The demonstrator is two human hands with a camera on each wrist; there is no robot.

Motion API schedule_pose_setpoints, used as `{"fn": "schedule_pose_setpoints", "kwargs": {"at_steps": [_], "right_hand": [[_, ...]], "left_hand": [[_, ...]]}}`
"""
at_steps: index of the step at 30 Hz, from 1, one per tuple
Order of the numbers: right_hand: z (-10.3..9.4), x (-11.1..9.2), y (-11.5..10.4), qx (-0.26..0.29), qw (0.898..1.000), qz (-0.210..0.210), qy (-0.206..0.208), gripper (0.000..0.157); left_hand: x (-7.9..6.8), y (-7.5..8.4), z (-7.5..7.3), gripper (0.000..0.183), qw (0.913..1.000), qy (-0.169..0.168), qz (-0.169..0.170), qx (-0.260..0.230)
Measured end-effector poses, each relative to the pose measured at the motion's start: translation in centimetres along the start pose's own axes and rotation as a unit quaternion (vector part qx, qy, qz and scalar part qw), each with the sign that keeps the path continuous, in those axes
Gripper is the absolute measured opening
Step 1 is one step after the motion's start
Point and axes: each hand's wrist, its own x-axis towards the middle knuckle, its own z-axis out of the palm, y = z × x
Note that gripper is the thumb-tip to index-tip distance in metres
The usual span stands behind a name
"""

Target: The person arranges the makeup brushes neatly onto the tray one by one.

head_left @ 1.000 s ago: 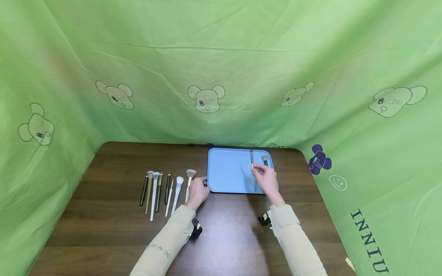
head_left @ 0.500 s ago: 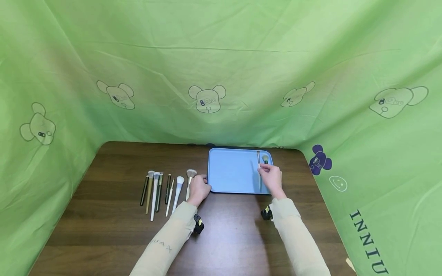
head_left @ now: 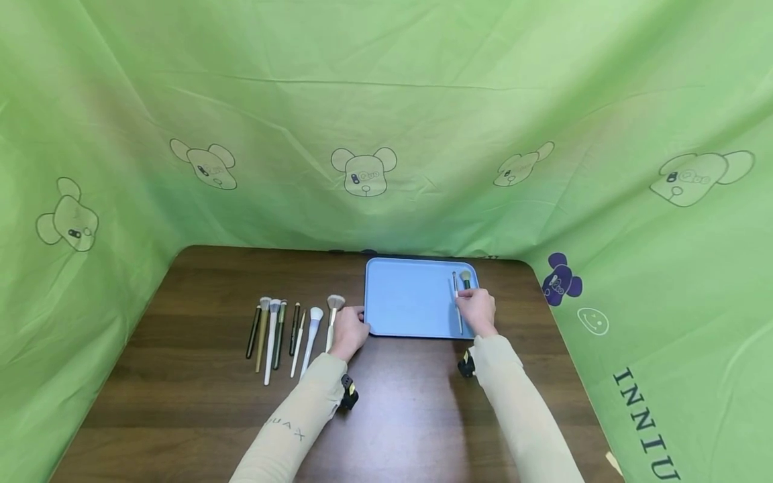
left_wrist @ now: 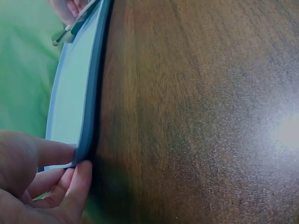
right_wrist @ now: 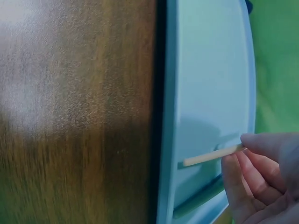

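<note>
A blue tray (head_left: pixel 407 298) lies at the back of the table. My left hand (head_left: pixel 350 330) grips its near-left corner, the rim pinched between thumb and fingers (left_wrist: pixel 56 151) in the left wrist view. Over the tray's right side, my right hand (head_left: pixel 478 310) pinches a thin makeup brush (right_wrist: pixel 208 157) with a pale handle, bristles pointing away from me. The handle end is close over the tray floor, above its shadow. Beside it on the right, a green-handled makeup brush (head_left: pixel 466 276) lies in the tray, partly hidden by my right hand.
Left of the tray, several makeup brushes lie side by side on the brown wooden table (head_left: pixel 181 376). Among them are a fan-shaped brush (head_left: pixel 335 303) near my left hand and a white brush (head_left: pixel 272 342). A green cloth (head_left: pixel 362 100) hangs behind and at both sides.
My right hand has carried the thin makeup brush rightward, close to the green one, and lowered it toward the tray floor. My left hand stays at the tray's corner.
</note>
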Motion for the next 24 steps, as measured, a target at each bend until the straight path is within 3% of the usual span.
{"fn": "schedule_pose_setpoints", "kwargs": {"at_steps": [12,24], "right_hand": [[0.81,0.51,0.76,-0.082,0.996,-0.028,0.013,0.017],[0.86,0.78,0.24,-0.092,0.995,-0.014,0.017,0.017]], "left_hand": [[0.13,-0.04,0.07,0.044,0.9998,-0.013,-0.018,-0.001],[0.04,0.15,-0.14,0.042,0.9999,-0.01,-0.013,-0.003]]}}
